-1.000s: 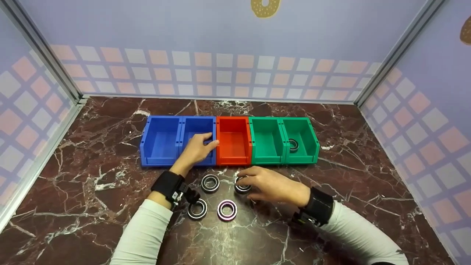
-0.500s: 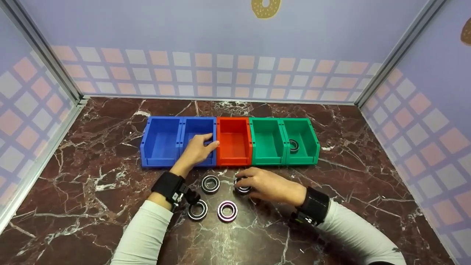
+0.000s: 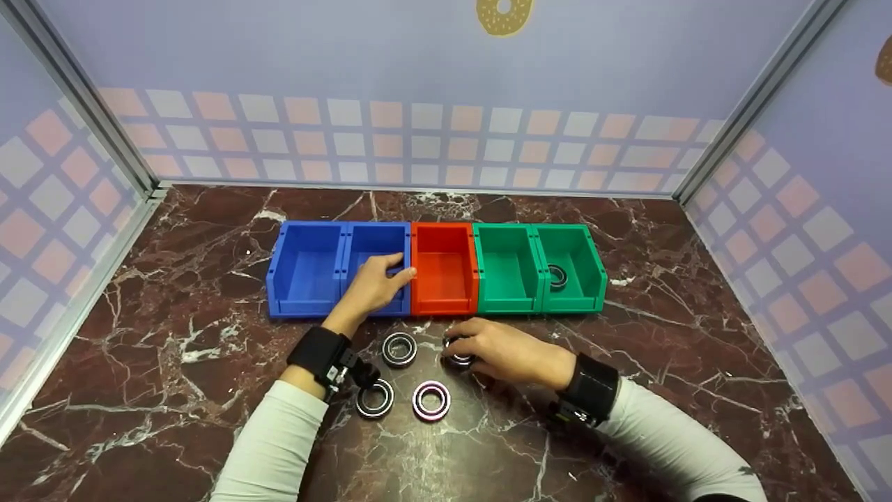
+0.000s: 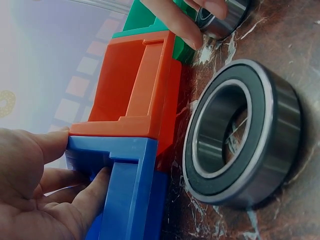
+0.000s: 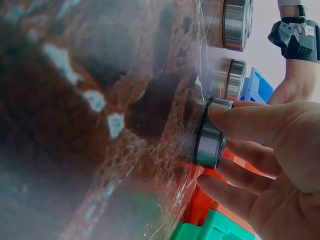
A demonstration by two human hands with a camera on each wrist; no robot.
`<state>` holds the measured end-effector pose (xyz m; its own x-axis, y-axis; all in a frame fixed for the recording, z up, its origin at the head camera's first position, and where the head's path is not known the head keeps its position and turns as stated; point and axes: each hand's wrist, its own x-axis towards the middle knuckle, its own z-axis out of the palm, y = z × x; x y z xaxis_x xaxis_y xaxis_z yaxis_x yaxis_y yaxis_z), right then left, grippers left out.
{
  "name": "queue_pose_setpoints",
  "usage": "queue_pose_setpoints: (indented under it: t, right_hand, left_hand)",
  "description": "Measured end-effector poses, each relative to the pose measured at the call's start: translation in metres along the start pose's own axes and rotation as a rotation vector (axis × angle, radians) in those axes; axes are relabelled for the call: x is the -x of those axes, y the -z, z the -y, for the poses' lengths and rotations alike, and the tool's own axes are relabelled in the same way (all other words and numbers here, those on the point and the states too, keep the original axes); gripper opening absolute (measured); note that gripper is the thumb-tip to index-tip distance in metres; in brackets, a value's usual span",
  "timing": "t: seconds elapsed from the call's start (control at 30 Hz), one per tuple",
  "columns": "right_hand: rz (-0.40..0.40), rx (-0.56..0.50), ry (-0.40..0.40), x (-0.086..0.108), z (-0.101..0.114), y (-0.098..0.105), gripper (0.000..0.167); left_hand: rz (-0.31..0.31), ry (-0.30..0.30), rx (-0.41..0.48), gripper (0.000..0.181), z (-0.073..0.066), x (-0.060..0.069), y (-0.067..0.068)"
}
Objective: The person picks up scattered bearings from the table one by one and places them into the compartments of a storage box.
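Observation:
My left hand (image 3: pixel 373 284) reaches into the right-hand blue bin (image 4: pixel 132 175). In the left wrist view its thumb lies on the rim beside the red bin (image 3: pixel 444 275), with the fingers inside the blue bin; it appears to pinch that side wall. In front of the red bin, my right hand (image 3: pixel 512 354) holds a steel ball bearing (image 5: pixel 210 142) between thumb and fingers, low at the tabletop. The hand partly covers this bearing in the head view. Another dark-sealed bearing (image 3: pixel 399 349) lies left of it, one more bearing (image 3: pixel 375 399) sits nearer, and a purple-ringed bearing (image 3: pixel 431 401) lies beside that.
The left-hand blue bin (image 3: pixel 306 272) and two green bins stand in the same joined row. The right-hand green bin (image 3: pixel 575 303) contains a bearing (image 3: pixel 557 277). Patterned panels (image 3: pixel 432 77) enclose the marble-look table (image 3: pixel 209 390) at back and sides.
The right wrist and forearm have shifted slightly left, while the right fingers stay at the same bearing. The left hand and the loose bearings keep their places.

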<state>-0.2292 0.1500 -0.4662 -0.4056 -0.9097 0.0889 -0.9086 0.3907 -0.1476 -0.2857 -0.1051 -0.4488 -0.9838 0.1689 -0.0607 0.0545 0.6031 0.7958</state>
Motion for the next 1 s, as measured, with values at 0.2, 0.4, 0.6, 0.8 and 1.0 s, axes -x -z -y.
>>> queue_pose_setpoints:
  t: [0.2,0.4,0.6,0.8,1.0]
  right_hand:
    - [-0.006,-0.002,0.014,-0.0007,-0.0008,-0.0017,0.042]
    - [-0.001,-0.011,0.015,-0.0006,-0.0018,-0.0018,0.041]
    - [0.014,-0.013,0.015,-0.0015,-0.0021,-0.0009,0.04]
    - [0.024,0.005,0.019,-0.0026,-0.0025,-0.0013,0.043]
    - [0.027,0.012,0.023,-0.0033,-0.0023,-0.0015,0.043]
  left_hand:
    - [0.003,0.012,0.01,0.059,-0.0006,0.0005,0.0005]
    - [0.006,0.02,0.022,0.059,-0.0006,0.0,0.0]
    - [0.018,0.04,0.038,0.06,-0.0015,0.0004,0.0008]
    - [0.008,0.006,0.006,0.06,0.0003,-0.0003,0.0002]
    - [-0.005,-0.014,-0.016,0.059,0.0005,-0.0003,0.0007]
